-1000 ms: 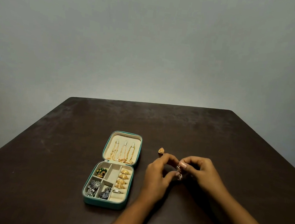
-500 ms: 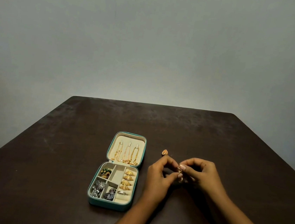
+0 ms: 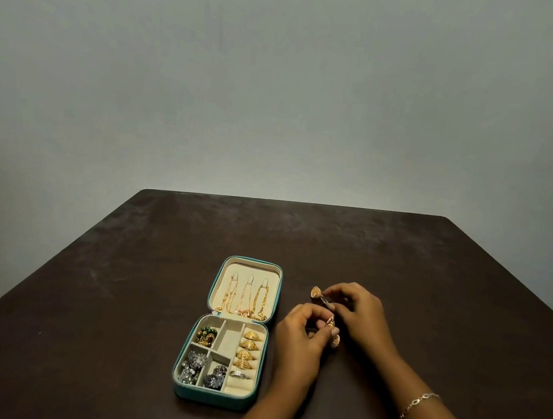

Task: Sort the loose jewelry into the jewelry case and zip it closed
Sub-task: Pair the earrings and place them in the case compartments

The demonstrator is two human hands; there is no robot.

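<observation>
One earring (image 3: pixel 330 321) in left hand (image 3: pixel 301 343), one in right hand (image 3: pixel 361 313); jewelry case (image 3: pixel 212 397) open

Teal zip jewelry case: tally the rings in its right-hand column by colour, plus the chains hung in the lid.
Gold domed filigree rings: 4
Silver ring: 1
Gold chains: 3
Total: 8

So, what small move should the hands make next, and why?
Probably the left hand carries its pinched gold domed piece into the bare cream compartment of the open teal jewelry case; the right hand pinches a second gold piece.
</observation>
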